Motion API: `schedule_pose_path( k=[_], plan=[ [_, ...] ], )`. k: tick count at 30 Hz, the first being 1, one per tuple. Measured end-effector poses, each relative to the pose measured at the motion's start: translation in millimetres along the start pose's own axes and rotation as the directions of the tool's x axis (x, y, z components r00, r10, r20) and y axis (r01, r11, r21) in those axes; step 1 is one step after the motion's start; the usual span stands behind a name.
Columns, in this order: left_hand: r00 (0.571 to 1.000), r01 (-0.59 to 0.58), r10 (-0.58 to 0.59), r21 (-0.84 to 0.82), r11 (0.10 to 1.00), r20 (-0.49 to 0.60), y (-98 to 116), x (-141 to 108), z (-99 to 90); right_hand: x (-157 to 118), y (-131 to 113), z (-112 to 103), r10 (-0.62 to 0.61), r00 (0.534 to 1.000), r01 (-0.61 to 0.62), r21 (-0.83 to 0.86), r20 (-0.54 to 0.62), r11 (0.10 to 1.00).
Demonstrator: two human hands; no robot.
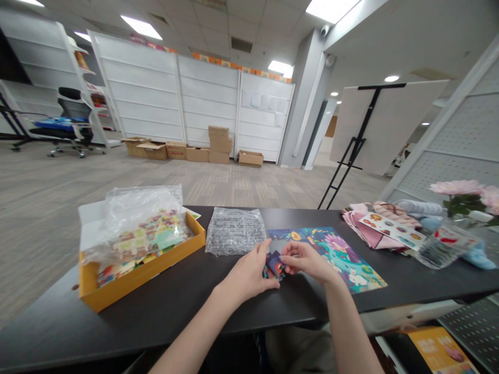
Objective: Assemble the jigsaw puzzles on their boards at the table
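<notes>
My left hand (251, 267) is curled around several small dark-blue and red jigsaw puzzle pieces (276, 264) just above the table. From the other side my right hand (306, 259) pinches at the same pieces, thumb and fingertips together; which piece it grips is partly hidden. Beneath and to the right of my right hand lies a colourful jigsaw puzzle (353, 259) with a pink flower shape, teal swirls and white blossoms. Its lower left part is covered by my hands. Beyond my left hand rests a clear plastic bag (236, 231), flat on the dark table (187, 306).
A yellow box (148, 278) with bagged puzzle pieces stands left. At right are folded pink cloths (356, 223), a sticker sheet (392, 230), a clear container (440, 249) and pink flowers (458, 188). An easel board (390, 124) stands behind; cardboard boxes (220, 145) line the far shelving.
</notes>
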State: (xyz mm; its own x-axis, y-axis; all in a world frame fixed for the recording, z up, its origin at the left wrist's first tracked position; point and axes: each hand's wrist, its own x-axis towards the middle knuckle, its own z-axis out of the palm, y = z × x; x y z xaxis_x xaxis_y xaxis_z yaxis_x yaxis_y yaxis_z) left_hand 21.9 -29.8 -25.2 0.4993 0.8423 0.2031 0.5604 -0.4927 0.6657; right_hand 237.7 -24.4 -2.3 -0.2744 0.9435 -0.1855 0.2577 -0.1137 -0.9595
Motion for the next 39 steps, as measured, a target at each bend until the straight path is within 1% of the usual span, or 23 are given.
schedule_pose_path(
  k=[2, 4, 6, 7, 9, 10, 11, 12, 14, 16, 18, 20, 23, 25, 27, 31, 36, 39],
  plan=[
    [1.000, -0.030, 0.030, 0.022, 0.999, 0.006, 2, -1, -1.7, 2, 3, 2, -0.012, 0.999, 0.014, -0.069, 0.037, 0.997],
    [0.998, -0.062, 0.060, 0.057, 0.996, 0.032, 5, -3, -3.8, 7, 7, 1, -0.055, 0.998, 0.061, -0.157, 0.043, 0.986],
    [0.996, -0.084, 0.080, 0.090, 0.992, 0.049, 7, -4, -5.5, 15, 11, -3, -0.140, 0.990, 0.127, -0.292, -0.024, 0.948],
    [0.995, -0.092, 0.087, 0.101, 0.991, 0.051, 8, -4, -6.0, 21, 14, -5, -0.201, 0.976, 0.155, -0.380, -0.085, 0.912],
    [0.994, -0.106, 0.101, 0.112, 0.988, 0.049, 9, -6, -6.7, 33, 19, -7, -0.337, 0.921, 0.174, -0.566, -0.197, 0.806],
    [0.993, -0.113, 0.108, 0.115, 0.987, 0.051, 9, -6, -6.9, 40, 21, -7, -0.388, 0.894, 0.164, -0.641, -0.226, 0.750],
    [0.992, -0.119, 0.114, 0.117, 0.986, 0.054, 9, -7, -7.1, 46, 24, -7, -0.415, 0.879, 0.142, -0.699, -0.237, 0.701],
    [0.991, -0.124, 0.118, 0.120, 0.985, 0.058, 9, -7, -7.3, 51, 26, -5, -0.423, 0.874, 0.116, -0.742, -0.241, 0.661],
    [0.990, -0.133, 0.126, 0.126, 0.983, 0.065, 9, -8, -7.4, 59, 31, -3, -0.408, 0.880, 0.062, -0.794, -0.242, 0.604],
    [0.988, -0.143, 0.135, 0.131, 0.981, 0.070, 10, -7, -7.2, 64, 35, -1, -0.402, 0.882, 0.030, -0.822, -0.247, 0.569],
    [0.988, -0.149, 0.140, 0.137, 0.979, 0.072, 10, -7, -7.0, 68, 35, -4, -0.402, 0.886, 0.029, -0.837, -0.232, 0.547],
    [0.986, -0.154, 0.144, 0.138, 0.978, 0.078, 9, -5, -7.2, 76, 32, -11, -0.391, 0.901, 0.057, -0.841, -0.188, 0.537],
    [0.983, -0.163, 0.150, 0.130, 0.978, 0.102, 8, -3, -9.3, 93, 22, -27, -0.363, 0.929, 0.140, -0.834, -0.076, 0.533],
    [0.982, -0.162, 0.148, 0.124, 0.979, 0.121, 6, -3, -11.8, 105, 17, -38, -0.337, 0.942, 0.186, -0.820, -0.008, 0.541],
    [0.980, -0.160, 0.144, 0.115, 0.980, 0.138, 5, -2, -14.0, 115, 13, -46, -0.320, 0.947, 0.216, -0.805, 0.034, 0.553],
    [0.979, -0.163, 0.153, 0.071, 0.984, 0.133, 2, -3, -14.0, 123, 15, -52, -0.345, 0.937, 0.262, -0.760, 0.054, 0.594],
    [0.980, -0.157, 0.152, 0.034, 0.987, 0.126, 1, -3, -9.6, 121, 15, -52, -0.320, 0.947, 0.240, -0.735, 0.033, 0.635],
    [0.979, -0.159, 0.153, 0.031, 0.987, 0.138, 2, -2, -9.4, 119, 12, -51, -0.313, 0.949, 0.247, -0.667, 0.022, 0.703]
  ],
)
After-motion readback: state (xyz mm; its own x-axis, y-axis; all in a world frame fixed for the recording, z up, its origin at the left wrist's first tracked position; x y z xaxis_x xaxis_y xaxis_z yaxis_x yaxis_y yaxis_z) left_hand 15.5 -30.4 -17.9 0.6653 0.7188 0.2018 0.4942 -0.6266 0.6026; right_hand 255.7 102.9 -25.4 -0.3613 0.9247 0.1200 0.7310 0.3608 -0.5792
